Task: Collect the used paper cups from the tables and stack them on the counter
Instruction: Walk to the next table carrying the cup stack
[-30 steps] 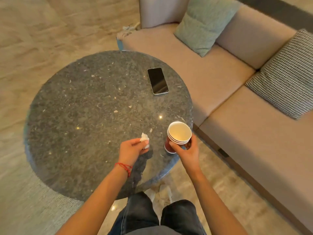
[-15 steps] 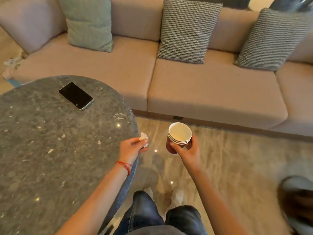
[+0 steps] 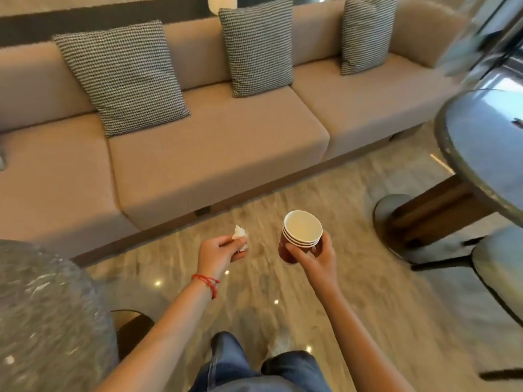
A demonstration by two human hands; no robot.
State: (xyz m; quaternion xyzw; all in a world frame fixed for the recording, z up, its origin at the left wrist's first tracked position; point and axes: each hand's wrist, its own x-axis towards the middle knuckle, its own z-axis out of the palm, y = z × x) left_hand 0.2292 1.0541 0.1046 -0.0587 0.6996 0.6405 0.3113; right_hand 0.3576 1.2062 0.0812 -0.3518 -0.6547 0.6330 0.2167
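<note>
My right hand (image 3: 314, 257) grips a nested stack of red paper cups (image 3: 300, 237) with white insides, held upright over the floor. The stack shows three rims. My left hand (image 3: 219, 250) pinches a crumpled white tissue (image 3: 240, 236) between thumb and fingers, a little left of the cups. Both hands are in the air in front of me, away from any table.
A round dark stone table (image 3: 42, 306) is at the lower left. Another round dark table (image 3: 481, 142) on a pedestal base stands at the right, with a chair (image 3: 498, 258) beside it. A long beige sofa (image 3: 198, 148) with patterned cushions runs across the back. Marble floor lies between.
The view has swung right, away from the first table and its phone. Both hands kept their hold and now hang over the floor. A second table and a chair have come into view.
</note>
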